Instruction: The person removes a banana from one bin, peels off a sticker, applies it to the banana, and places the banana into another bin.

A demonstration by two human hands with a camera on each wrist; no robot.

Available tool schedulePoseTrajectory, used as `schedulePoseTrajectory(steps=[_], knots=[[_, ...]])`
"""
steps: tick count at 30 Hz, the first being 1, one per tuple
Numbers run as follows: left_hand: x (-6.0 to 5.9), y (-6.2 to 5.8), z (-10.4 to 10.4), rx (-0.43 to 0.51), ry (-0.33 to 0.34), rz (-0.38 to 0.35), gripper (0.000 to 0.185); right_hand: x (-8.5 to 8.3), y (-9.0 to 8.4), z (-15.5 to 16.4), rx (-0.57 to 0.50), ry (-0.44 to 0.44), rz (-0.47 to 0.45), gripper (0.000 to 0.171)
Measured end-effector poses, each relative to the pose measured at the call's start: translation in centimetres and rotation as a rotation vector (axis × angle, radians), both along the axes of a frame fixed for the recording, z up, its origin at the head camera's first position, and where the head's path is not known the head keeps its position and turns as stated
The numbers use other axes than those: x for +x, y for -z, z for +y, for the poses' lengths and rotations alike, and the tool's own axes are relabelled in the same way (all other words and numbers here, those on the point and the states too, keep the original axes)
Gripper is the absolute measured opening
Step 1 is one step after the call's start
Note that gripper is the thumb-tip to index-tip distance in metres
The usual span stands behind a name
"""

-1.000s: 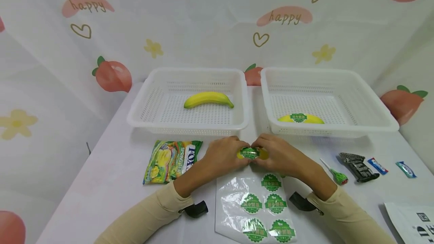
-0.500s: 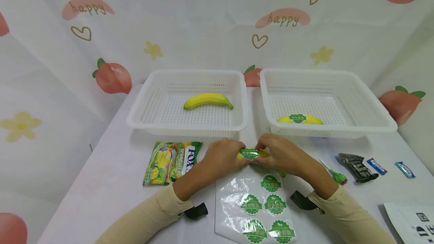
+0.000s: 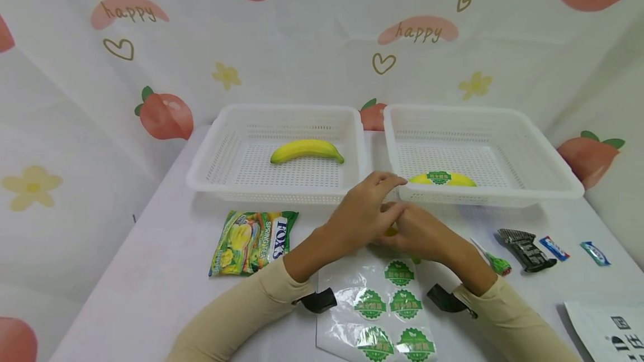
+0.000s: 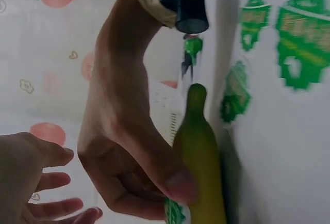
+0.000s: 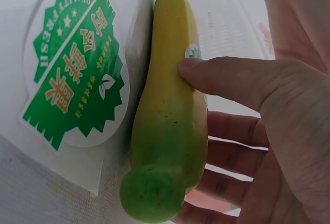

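My right hand (image 3: 422, 230) holds a yellow banana with green ends (image 5: 170, 95) above the table, thumb on its side and fingers round behind it. A small green-and-white sticker (image 5: 193, 51) shows on that banana beside the thumb tip. In the head view my left hand (image 3: 363, 208) crosses in front of the right one and hides most of the fruit. Its fingers (image 4: 54, 181) are spread and apart from the banana in the left wrist view. Below both hands lies a clear sheet (image 3: 334, 323) with several round green stickers (image 3: 406, 304).
The left white basket (image 3: 274, 190) has a plain banana (image 3: 307, 151) in it. In the right basket (image 3: 495, 194) lies a stickered banana (image 3: 458, 180). A FOX'S candy bag (image 3: 251, 242), a lollipop (image 3: 499, 265), a black packet (image 3: 528, 251), small wrapped sweets (image 3: 555, 248) and a white bag (image 3: 606, 328) lie around.
Both hands held the banana with its sticker facing up. My left hand has let go and moved right and up, over the right hand. The right hand keeps hold.
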State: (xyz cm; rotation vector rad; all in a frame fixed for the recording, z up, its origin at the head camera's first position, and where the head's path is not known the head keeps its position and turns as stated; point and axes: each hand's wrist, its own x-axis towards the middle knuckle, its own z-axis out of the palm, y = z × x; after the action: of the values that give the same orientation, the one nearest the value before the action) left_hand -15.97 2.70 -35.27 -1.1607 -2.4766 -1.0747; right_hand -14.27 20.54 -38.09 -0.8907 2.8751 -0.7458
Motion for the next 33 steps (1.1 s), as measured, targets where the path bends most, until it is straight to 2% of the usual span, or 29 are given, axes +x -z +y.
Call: schedulePoseTrajectory(steps=[5, 8, 15, 21, 24, 27, 33], knots=[[-1.0, -0.4, 2.1, -0.043, -0.03, -0.11, 0.047, -0.2, 0.2, 0.3, -0.048, -0.027, 0.027, 0.027], [-1.6, -0.3, 2.7, -0.02, -0.025, -0.121, 0.044, -0.2, 0.1, 0.3, -0.052, -0.009, 0.012, 0.037], [-2.3, 0.5, 3.0, 0.094, -0.053, -0.178, 0.03, -0.4, -0.3, 0.6, -0.038, 0.031, -0.143, 0.037], [-2.1, 0.7, 3.1, 0.05, -0.091, -0.183, 0.032, 0.1, -1.1, 1.8, -0.043, 0.026, -0.255, 0.044], [-2.0, 0.6, 3.1, 0.024, -0.113, -0.178, 0.034, 0.8, -2.2, 3.0, -0.03, 0.041, -0.255, 0.044], [-1.9, 0.6, 3.1, 0.023, -0.116, -0.184, 0.035, 1.8, -3.9, 4.7, -0.003, 0.075, -0.249, 0.043], [-1.9, 0.7, 3.3, 0.02, -0.116, -0.178, 0.036, 3.5, -7.6, 9.0, 0.037, 0.166, -0.135, 0.047]])
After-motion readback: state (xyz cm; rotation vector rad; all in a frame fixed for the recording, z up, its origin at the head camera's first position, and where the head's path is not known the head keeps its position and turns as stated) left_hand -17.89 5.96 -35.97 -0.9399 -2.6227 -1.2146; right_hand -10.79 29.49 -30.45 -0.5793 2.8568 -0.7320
